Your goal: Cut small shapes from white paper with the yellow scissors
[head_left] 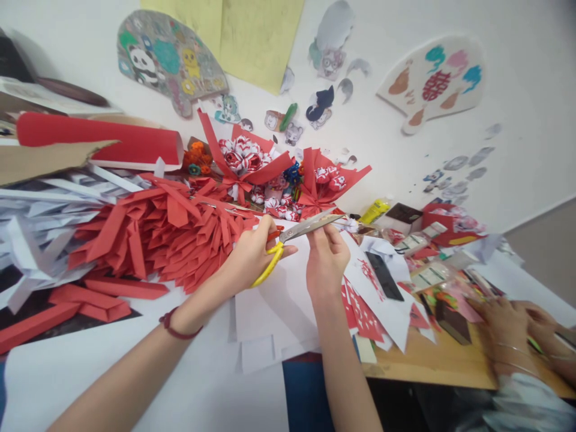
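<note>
Currently left hand (253, 252) grips yellow-handled scissors (290, 234), right hand (328, 258) pinched narrow by the blades (306, 225), contents unclear; folded red paper strips (180, 231) heaped left

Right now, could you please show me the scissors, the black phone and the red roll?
Scissors (297, 229), head view: on the blades.
Black phone (384, 276), head view: flat face.
Red roll (99, 138), head view: outer side.

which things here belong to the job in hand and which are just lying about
In use:
- yellow-handled metal scissors, held in the left hand
- right hand, beside the blades; whatever it pinches is too small to tell

Probably just lying about:
- folded red paper strips
- folded white paper strips
- rolled red paper
- flat black rectangular phone
</note>
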A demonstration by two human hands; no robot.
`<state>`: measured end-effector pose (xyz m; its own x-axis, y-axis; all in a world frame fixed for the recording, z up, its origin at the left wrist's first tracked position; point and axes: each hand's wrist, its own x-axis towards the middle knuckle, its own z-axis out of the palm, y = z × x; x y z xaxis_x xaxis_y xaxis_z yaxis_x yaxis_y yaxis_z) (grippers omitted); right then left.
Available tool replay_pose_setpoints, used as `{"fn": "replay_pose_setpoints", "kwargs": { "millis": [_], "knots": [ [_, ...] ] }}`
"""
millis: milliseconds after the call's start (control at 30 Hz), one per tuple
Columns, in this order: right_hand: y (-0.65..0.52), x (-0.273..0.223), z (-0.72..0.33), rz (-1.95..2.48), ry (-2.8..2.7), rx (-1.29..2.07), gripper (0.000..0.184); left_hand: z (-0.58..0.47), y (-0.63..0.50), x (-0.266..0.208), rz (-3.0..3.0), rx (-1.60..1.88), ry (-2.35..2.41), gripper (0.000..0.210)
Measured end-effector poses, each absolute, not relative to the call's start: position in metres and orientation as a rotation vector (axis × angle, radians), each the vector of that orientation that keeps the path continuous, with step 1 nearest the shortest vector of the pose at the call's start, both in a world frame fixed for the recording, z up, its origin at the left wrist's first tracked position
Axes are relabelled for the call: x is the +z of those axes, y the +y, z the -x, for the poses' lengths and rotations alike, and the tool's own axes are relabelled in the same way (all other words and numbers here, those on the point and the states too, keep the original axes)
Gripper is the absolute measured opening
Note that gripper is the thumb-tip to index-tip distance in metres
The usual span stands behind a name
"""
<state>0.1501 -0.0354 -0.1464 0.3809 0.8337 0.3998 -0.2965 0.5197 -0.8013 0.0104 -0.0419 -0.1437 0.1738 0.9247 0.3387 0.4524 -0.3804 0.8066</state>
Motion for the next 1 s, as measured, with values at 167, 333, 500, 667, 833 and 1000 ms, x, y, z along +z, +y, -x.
{"fn": "replay_pose_setpoints", "kwargs": {
  "millis": [167, 333, 500, 667, 833, 1000],
  "knots": [
    [-0.036, -0.145, -0.147, 0.676, -0.889, 0.823, 0.016, -0.011, -0.042, -0.144, -1.912, 1.142, 1.289, 0.042],
    [-0.039, -0.142, -0.144, 0.639, -0.865, 0.86, 0.013, -0.011, -0.043, -0.146, -1.932, 1.144, 1.303, 0.04],
    [-0.04, -0.142, -0.142, 0.605, -0.838, 0.915, 0.012, -0.014, -0.045, -0.146, -1.947, 1.175, 1.272, 0.04],
    [-0.042, -0.142, -0.14, 0.56, -0.812, 0.951, 0.007, -0.016, -0.046, -0.147, -1.931, 1.2, 1.25, 0.039],
    [-0.043, -0.143, -0.14, 0.557, -0.772, 0.978, 0.007, -0.018, -0.044, -0.15, -1.942, 1.202, 1.262, 0.037],
    [-0.043, -0.143, -0.14, 0.552, -0.752, 0.999, 0.009, -0.02, -0.044, -0.152, -1.915, 1.24, 1.263, 0.036]
  ]
}}
